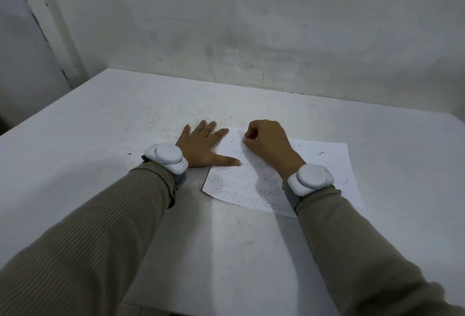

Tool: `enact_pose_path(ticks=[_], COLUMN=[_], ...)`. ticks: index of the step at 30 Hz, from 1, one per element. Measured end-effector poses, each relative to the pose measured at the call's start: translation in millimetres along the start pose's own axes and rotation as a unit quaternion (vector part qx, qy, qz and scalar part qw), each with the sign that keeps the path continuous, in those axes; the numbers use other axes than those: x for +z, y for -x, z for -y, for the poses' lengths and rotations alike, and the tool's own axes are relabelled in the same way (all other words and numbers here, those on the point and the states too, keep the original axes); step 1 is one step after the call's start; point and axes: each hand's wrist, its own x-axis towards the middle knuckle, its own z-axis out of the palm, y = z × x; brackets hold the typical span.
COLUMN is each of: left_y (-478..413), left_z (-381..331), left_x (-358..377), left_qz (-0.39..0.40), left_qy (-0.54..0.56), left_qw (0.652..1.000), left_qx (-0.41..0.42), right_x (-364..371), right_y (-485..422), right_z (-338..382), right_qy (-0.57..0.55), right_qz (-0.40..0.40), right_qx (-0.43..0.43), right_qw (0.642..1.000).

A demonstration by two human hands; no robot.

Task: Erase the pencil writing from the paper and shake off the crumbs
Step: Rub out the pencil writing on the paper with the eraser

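Observation:
A white sheet of paper (324, 164) lies on the white table (100, 126), with several lines of faint pencil writing (226, 182) across its lower left part. My left hand (201, 147) lies flat with spread fingers, its thumb and forefinger pressing on the sheet's left edge. My right hand (266, 144) is over the upper left of the paper with its fingers curled tight, fingertips down on the sheet. Whatever they pinch is hidden inside the fingers. A few dark crumbs (319, 152) dot the upper part of the sheet.
The table stands against a scuffed white wall (251, 26) at the back. Its left edge (50, 104) runs diagonally toward a dark gap. Both wrists wear white devices (164, 155) over beige sleeves. Small dark specks lie on the table.

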Motion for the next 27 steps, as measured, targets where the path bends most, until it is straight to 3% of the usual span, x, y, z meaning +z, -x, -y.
enact_pose_path(ticks=[3,9,12,15,20,27], left_y=[-0.3,0.0,0.4,-0.4,0.0,0.8], left_z=[0.3,-0.3,-0.9,-0.3,-0.5,1.4], left_x=[0.1,-0.1,-0.7,0.6,-0.2,3.4], left_qz=[-0.001,0.002,0.003,0.003,0.002,-0.016], left_qy=[0.002,-0.001,0.005,0.005,-0.008,-0.011], left_qw=[1.0,1.0,1.0,1.0,1.0,1.0], left_qx=[0.0,-0.001,-0.003,-0.001,0.002,0.005], right_x=[4.7,-4.7,-3.5,5.1,-9.2,2.7], right_y=[2.6,10.0,3.0,8.6,16.4,15.8], right_z=[6.8,6.3,-0.6,4.9,3.0,-9.2], right_qy=[-0.009,-0.044,0.003,-0.018,-0.078,-0.028], right_qz=[-0.019,0.052,0.002,-0.02,0.064,-0.039], right_qx=[0.004,-0.025,-0.002,-0.003,-0.029,0.014], right_qw=[1.0,0.997,1.0,1.0,0.995,0.999])
